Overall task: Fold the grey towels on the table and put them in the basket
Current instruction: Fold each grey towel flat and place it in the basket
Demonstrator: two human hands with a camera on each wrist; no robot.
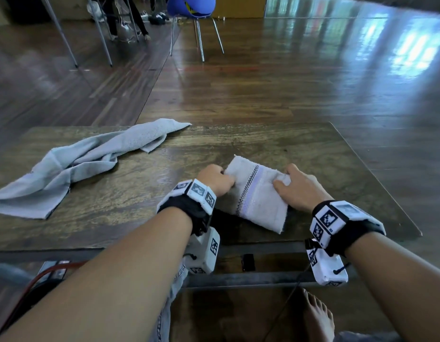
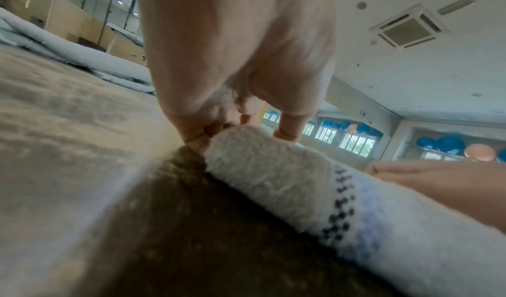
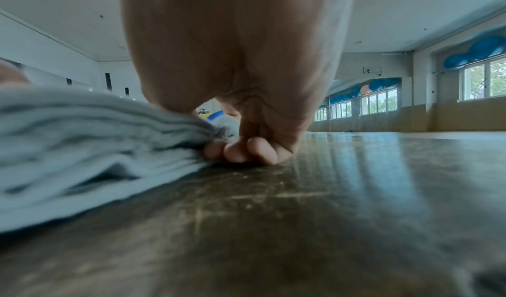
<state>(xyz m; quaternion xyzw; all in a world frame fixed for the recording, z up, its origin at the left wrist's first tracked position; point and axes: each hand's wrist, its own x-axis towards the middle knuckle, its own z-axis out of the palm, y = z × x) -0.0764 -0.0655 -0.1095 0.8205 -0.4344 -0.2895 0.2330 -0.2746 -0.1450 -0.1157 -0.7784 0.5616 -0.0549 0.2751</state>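
Both the left hand [image 1: 215, 180] and the right hand [image 1: 299, 187] pinch the folded terry towel [image 1: 257, 196] on the worn wooden bench [image 1: 312, 149]. A crumpled grey towel [image 1: 85, 160] lies far left, well apart.

1. The folded towel [image 1: 257, 196] is soft, fuzzy cloth with a woven stripe.
2. The loose towel [image 1: 73, 164] is fluffy grey cloth too.
3. The table [image 1: 238, 141] is dark wood, worn and scratched.
4. The floor [image 1: 288, 77] is shiny wood.
5. The chair [image 1: 191, 6] has a smooth blue seat and shiny metal legs.

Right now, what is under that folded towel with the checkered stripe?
The folded towel lies on the wooden table. Right hand fingers curl under its edge; anything else beneath is covered.
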